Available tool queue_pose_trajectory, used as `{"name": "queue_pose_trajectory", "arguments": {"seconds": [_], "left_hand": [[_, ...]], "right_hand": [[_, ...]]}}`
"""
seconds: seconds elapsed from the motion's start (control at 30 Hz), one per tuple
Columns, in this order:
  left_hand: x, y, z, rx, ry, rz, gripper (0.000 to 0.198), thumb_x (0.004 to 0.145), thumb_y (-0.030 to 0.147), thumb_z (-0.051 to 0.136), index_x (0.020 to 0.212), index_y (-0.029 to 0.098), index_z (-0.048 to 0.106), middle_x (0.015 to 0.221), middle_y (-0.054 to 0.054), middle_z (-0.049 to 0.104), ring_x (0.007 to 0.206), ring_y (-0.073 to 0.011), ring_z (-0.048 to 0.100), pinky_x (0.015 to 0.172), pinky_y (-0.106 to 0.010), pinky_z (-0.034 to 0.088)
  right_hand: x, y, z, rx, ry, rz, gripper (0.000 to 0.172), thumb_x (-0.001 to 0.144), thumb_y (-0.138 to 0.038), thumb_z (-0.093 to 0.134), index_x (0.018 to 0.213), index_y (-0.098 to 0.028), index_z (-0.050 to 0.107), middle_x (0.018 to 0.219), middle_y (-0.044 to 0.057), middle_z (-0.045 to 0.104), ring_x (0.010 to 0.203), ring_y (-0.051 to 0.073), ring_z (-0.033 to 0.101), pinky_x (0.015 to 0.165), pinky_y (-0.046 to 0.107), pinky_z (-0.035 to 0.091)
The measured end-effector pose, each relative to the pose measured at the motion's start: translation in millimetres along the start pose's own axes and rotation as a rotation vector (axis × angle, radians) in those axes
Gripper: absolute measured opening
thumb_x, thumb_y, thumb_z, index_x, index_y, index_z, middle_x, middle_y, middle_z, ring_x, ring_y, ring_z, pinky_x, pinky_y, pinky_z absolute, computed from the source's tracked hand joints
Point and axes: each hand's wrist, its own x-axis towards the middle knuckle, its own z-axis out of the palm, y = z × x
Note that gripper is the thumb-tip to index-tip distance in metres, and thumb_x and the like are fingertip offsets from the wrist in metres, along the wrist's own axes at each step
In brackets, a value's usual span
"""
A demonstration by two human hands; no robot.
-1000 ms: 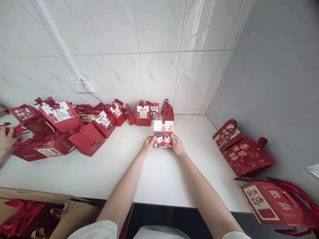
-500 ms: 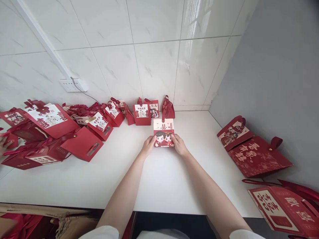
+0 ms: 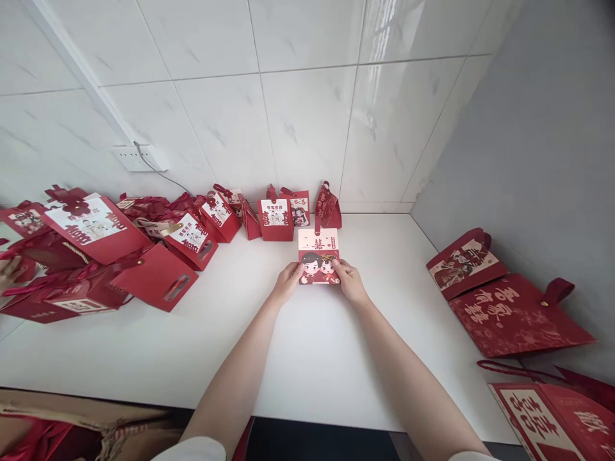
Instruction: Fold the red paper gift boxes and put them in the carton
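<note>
A small red and pink gift box (image 3: 319, 255) with a cartoon couple on its front lies on the white counter (image 3: 307, 346), its red tab pointing toward the wall. My left hand (image 3: 287, 284) grips its lower left corner with curled fingers. My right hand (image 3: 350, 282) grips its lower right corner the same way. Both forearms stretch forward from the near edge.
A row of small red gift boxes (image 3: 275, 218) stands along the tiled wall. Larger red boxes (image 3: 91, 224) are piled at the left, where another person's hand (image 3: 8, 271) shows. Flat red boxes (image 3: 514, 314) lie at the right by the grey wall. A socket (image 3: 137, 157) is on the wall.
Both hands still hold the small box in the same spot. The view has shifted a little to the right and down, so the boxes at the right edge slid lower.
</note>
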Motion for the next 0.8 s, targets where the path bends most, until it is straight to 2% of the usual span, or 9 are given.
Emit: {"name": "queue_pose_trajectory", "arguments": {"seconds": [0.1,0.17,0.33,0.47,0.53,0.67,0.8], "left_hand": [[-7,9,-2.0,-0.014,-0.159,0.053,0.054,0.079,0.045,0.066,0.125,0.02,0.051,0.129,-0.01,0.056,0.116,-0.0258,0.054,0.099,-0.039,0.042],[-11,14,-2.6,0.015,-0.196,0.079,0.061,0.075,0.039,0.071,0.129,0.021,0.047,0.132,-0.011,0.053,0.12,-0.0264,0.051,0.102,-0.04,0.04],[-11,13,-0.9,0.074,-0.133,0.085,0.059,0.077,0.038,0.07,0.128,0.02,0.045,0.133,-0.012,0.05,0.121,-0.0251,0.05,0.104,-0.04,0.04],[-9,10,0.9,0.105,-0.081,0.044,0.053,0.076,0.042,0.069,0.121,0.019,0.051,0.125,-0.011,0.057,0.116,-0.0252,0.053,0.1,-0.04,0.042],[-9,13,1.0,0.037,-0.084,0.026,0.049,0.079,0.045,0.065,0.119,0.018,0.054,0.124,-0.011,0.059,0.116,-0.0258,0.054,0.1,-0.04,0.042],[-11,22,0.2,-0.229,-0.188,-0.039,0.045,0.083,0.046,0.059,0.117,0.017,0.061,0.123,-0.011,0.063,0.115,-0.0288,0.057,0.099,-0.04,0.043],[-10,28,0.3,-0.306,-0.118,-0.094,0.042,0.081,0.046,0.062,0.112,0.017,0.064,0.117,-0.009,0.067,0.108,-0.029,0.061,0.095,-0.04,0.046]], "right_hand": [[1,-1,-1,0.017,0.011,0.0,0.05,0.085,-0.063,0.052,0.07,-0.019,0.071,0.113,0.008,0.062,0.105,0.025,0.057,0.093,0.034,0.042],[0,-2,-2,0.009,0.027,0.007,0.049,0.085,-0.064,0.051,0.077,-0.019,0.071,0.107,0.007,0.064,0.101,0.025,0.058,0.09,0.034,0.043],[-2,0,-1,0.013,0.071,0.037,0.045,0.083,-0.063,0.054,0.087,-0.02,0.064,0.097,0.005,0.066,0.092,0.023,0.058,0.081,0.033,0.045],[-7,-3,1,0.025,0.071,0.041,0.04,0.083,-0.06,0.056,0.091,-0.021,0.06,0.099,0.005,0.065,0.091,0.022,0.058,0.08,0.032,0.046],[-11,-7,2,0.05,0.055,0.017,0.037,0.083,-0.057,0.058,0.094,-0.022,0.057,0.1,0.004,0.064,0.091,0.022,0.058,0.08,0.032,0.047],[-17,-14,7,0.165,-0.004,0.012,0.034,0.084,-0.056,0.057,0.095,-0.024,0.052,0.102,0.004,0.064,0.09,0.021,0.061,0.078,0.033,0.051],[-14,-16,11,0.173,-0.009,0.079,0.041,0.083,-0.064,0.053,0.094,-0.024,0.051,0.101,0.005,0.066,0.088,0.023,0.063,0.076,0.036,0.053]]}}
